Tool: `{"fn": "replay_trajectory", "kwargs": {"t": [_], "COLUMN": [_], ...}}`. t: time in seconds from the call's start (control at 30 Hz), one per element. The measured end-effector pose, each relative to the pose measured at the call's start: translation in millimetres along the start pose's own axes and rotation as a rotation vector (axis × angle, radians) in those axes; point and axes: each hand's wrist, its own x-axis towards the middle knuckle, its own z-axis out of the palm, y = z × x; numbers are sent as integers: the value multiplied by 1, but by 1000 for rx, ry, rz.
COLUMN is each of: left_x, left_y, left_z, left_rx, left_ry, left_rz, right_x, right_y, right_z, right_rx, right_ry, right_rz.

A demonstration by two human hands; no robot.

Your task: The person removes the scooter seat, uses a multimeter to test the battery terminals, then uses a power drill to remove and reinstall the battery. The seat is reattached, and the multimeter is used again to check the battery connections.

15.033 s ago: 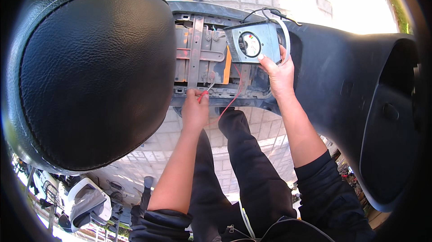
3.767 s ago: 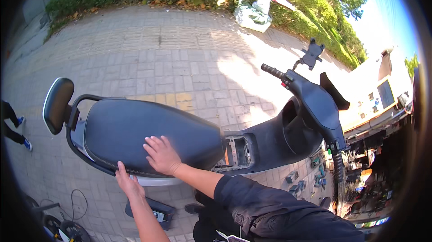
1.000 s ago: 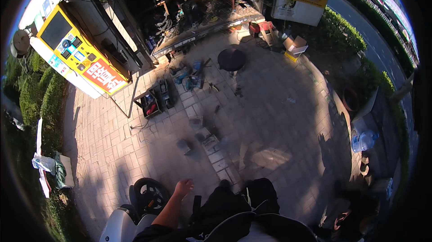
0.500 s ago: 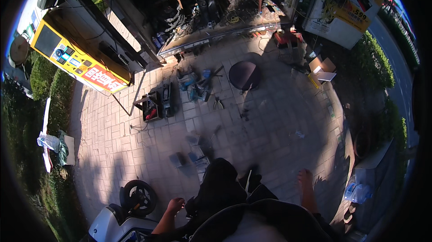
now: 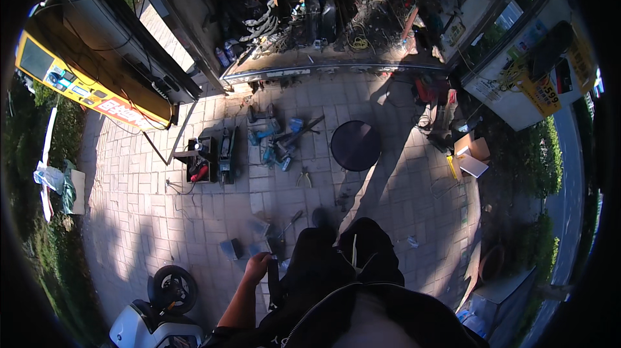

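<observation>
One bare left hand [image 5: 257, 267] hangs at the near left, just beside a black strip [image 5: 275, 284] and the dark-trousered leg [image 5: 309, 261]. Its fingers look bent inward, but I cannot tell whether they pinch the strip or only pass beside it. The right hand is out of view, so its fingers cannot be told. To the near left stands a wheel [image 5: 173, 290] with a black tyre, next to a white vehicle panel [image 5: 129, 328]. A little farther off, a dark block [image 5: 231, 249] lies on the pavement [image 5: 213, 212], left of the left hand and apart from it. Beyond are pliers [image 5: 304, 178], with a round dark stool [image 5: 356, 145] to their right. Farther left sit an open toolbox [image 5: 185, 154] and several teal power tools [image 5: 266, 134]. Far right, an opened cardboard box [image 5: 477, 149] rests on the ground; at the far side runs a cluttered workshop ledge [image 5: 323, 70].
</observation>
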Motion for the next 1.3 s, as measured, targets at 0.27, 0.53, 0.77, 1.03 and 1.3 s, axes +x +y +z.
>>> {"fn": "replay_trajectory", "kwargs": {"t": [0.27,0.53,0.77,1.03,1.3], "left_x": [121,83,95,199,322], "left_y": [129,59,60,210,316], "left_z": [22,1,103,117,24], "left_rx": [-101,-404,-350,68,-251], "left_ry": [-27,335,315,-31,156], "left_rz": [93,-396,-574,-245,-186], "right_x": [62,153,192,243,228], "right_y": [-103,-400,-603,-693,-739], "right_z": [-53,-12,40,7,16], "right_rx": [158,-292,-248,-283,-664], "right_ry": [16,-148,-166,-104,-284], "right_rz": [-62,-735,-587,-362,-621]}}
